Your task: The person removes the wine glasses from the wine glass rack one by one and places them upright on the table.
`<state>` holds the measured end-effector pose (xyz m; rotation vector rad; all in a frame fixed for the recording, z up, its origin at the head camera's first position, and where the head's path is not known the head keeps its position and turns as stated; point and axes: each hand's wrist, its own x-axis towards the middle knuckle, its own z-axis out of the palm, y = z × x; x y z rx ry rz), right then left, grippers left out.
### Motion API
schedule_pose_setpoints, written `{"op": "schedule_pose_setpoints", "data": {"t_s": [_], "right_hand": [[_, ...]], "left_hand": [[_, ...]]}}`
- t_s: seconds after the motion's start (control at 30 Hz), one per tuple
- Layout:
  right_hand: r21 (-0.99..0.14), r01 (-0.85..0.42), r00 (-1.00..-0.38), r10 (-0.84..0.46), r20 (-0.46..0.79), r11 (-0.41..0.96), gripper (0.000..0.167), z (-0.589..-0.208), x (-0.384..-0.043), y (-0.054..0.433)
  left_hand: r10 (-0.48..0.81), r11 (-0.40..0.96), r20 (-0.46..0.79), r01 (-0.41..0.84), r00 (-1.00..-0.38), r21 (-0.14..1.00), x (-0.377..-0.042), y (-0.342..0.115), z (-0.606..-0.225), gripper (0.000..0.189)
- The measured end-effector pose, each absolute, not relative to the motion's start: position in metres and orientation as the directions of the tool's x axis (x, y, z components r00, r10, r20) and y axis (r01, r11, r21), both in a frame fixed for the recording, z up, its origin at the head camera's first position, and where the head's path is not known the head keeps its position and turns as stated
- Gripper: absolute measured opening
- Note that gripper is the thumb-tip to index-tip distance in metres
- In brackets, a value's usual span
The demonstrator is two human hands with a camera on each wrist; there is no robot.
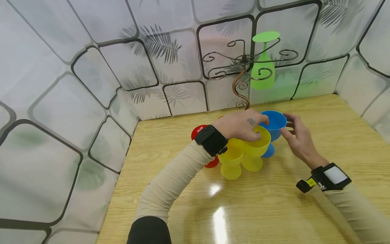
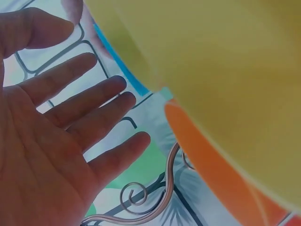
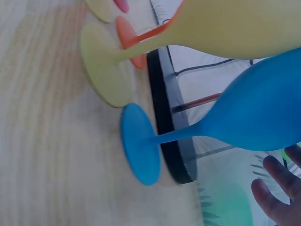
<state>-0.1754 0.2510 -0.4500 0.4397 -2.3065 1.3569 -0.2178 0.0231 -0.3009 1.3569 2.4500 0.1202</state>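
Observation:
A blue goblet (image 1: 275, 134) stands upright at the right end of a group on the table. My right hand (image 1: 299, 137) is at its right side, thumb in front and fingers behind the rim; in the right wrist view its fingers (image 3: 277, 176) are extended close to the blue bowl. Reaching over the group, my left hand (image 1: 240, 124) has its fingertips by the blue rim. Its fingers (image 2: 89, 101) are straight and spread in the left wrist view, beside a yellow bowl. Two yellow goblets (image 1: 231, 154) stand below that hand, which partly hides a red goblet (image 1: 198, 130).
Behind the group rises a scrolled metal goblet rack (image 1: 243, 61) with a dark base (image 3: 171, 141). A green goblet (image 1: 263, 74) hangs upside down from its right side. An orange goblet (image 3: 129, 40) stands behind the yellow ones. Patterned fabric walls (image 1: 179, 64) border the wooden table (image 1: 259, 210).

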Motion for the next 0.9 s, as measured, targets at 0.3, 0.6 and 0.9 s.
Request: {"op": "schedule_pose_setpoints", "data": {"t_s": [0.3, 0.6, 0.9], "right_hand": [[-0.733, -0.462, -0.86, -0.049, 0.508, 0.499, 0.047, -0.42, -0.193, 0.259], [-0.761, -0.343, -0.928, -0.072, 0.367, 0.551, 0.06, -0.376, -0.224, 0.261], [-0.728, -0.296, -0.95, -0.111, 0.292, 0.618, 0.077, -0.351, -0.25, 0.26]], "left_hand": [[0.825, 0.561, -0.228, 0.793, -0.516, 0.236, -0.221, 0.018, -0.289, 0.051], [0.808, 0.589, -0.174, 0.78, -0.563, 0.211, -0.226, 0.009, -0.283, 0.064], [0.791, 0.61, -0.138, 0.751, -0.596, 0.253, -0.239, -0.001, -0.283, 0.077]]}}
